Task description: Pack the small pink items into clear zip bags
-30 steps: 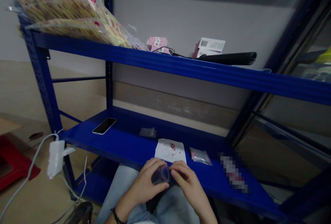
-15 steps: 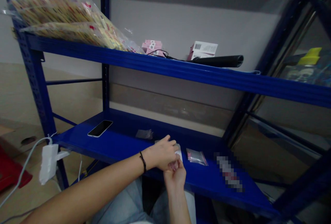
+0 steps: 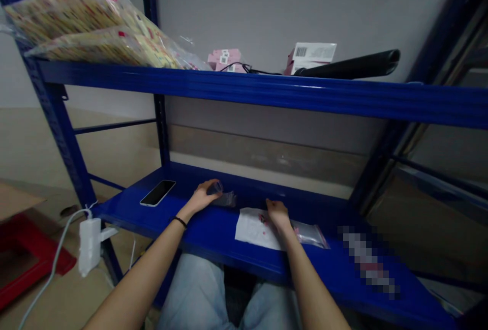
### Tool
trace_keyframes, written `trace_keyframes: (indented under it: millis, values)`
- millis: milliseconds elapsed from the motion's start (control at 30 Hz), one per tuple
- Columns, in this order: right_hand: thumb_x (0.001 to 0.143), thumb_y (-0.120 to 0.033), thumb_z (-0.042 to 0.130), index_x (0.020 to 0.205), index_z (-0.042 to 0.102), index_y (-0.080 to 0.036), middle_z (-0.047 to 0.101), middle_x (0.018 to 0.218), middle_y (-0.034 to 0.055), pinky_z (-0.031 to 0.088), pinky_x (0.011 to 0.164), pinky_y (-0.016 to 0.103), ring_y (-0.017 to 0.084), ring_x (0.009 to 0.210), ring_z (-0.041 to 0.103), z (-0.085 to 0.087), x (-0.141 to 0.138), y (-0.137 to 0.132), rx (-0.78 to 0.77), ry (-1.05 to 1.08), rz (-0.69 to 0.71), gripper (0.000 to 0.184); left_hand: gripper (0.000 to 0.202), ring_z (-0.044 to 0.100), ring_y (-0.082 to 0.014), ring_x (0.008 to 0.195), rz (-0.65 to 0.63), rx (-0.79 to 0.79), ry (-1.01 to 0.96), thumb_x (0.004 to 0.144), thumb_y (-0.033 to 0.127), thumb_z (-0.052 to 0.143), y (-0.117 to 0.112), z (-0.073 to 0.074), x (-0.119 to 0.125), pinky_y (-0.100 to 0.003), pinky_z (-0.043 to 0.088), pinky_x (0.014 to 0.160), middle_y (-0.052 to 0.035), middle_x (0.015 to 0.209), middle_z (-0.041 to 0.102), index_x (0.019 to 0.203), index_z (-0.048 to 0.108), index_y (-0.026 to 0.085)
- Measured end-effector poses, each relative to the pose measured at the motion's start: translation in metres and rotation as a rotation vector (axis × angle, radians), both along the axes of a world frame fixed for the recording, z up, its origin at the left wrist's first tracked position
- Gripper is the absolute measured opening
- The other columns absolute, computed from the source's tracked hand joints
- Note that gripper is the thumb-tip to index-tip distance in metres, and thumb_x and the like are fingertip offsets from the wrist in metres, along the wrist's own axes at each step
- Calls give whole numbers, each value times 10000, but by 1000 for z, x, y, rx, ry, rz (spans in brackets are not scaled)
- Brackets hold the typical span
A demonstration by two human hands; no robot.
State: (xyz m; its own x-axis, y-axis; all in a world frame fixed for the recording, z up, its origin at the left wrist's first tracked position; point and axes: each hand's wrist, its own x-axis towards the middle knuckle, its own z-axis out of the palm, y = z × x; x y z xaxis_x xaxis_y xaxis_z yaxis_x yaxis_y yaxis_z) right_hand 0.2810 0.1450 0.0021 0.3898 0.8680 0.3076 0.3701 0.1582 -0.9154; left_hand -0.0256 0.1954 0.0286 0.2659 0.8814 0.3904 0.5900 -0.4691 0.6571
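Two bare forearms [image 3: 143,269] cross the front edge of the blue metal lower shelf [image 3: 208,233], left hand [image 3: 203,197] cupped, right hand [image 3: 278,213] loosely curled.

Shelf [image 3: 152,223]: is showing solid blue
Paper [image 3: 251,230], six o'clock: is showing white with pink marks
Phone [image 3: 157,192], eight o'clock: is showing black with a pale edge
Stool [image 3: 32,228], eight o'clock: is showing plain red
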Motion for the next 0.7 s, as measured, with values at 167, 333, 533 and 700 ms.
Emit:
trace_keyframes:
  millis: [167,333,533,700]
  values:
    - [895,-279,532,714,608,-174,665,760,114,435,725,322,238,795,643,-25,-15,-4,-59,-472,-132,223,594,459,-319,1346,-48,-20,220,840,444,622,22,-25,20,-434,315,1125,-119,1434,543,1374,517,206]
    - [912,-222,485,840,643,-133,665,901,154,406,859,353,266,918,603,-38,-23,-5,-41,-792,-135,195,763,285,-345,1453,-121,-86,425,860,667,503,22,-51,34,-511,201,1163,-147,1540,396,1462,419,204]
    - [896,-175,481,858,644,-109,651,891,158,399,812,349,264,883,592,-34,-29,-9,-45,-970,-220,180,781,198,-324,1484,-118,-81,546,891,704,395,17,-47,34,-522,138,1180,-140,1574,323,1486,390,199]
    - [880,-173,493,835,655,-94,657,860,173,399,774,353,266,847,601,-31,-35,-12,-63,-987,-319,185,860,134,-362,1491,24,56,522,875,626,499,-12,-40,51,-525,147,1186,-225,1584,254,1501,321,64]
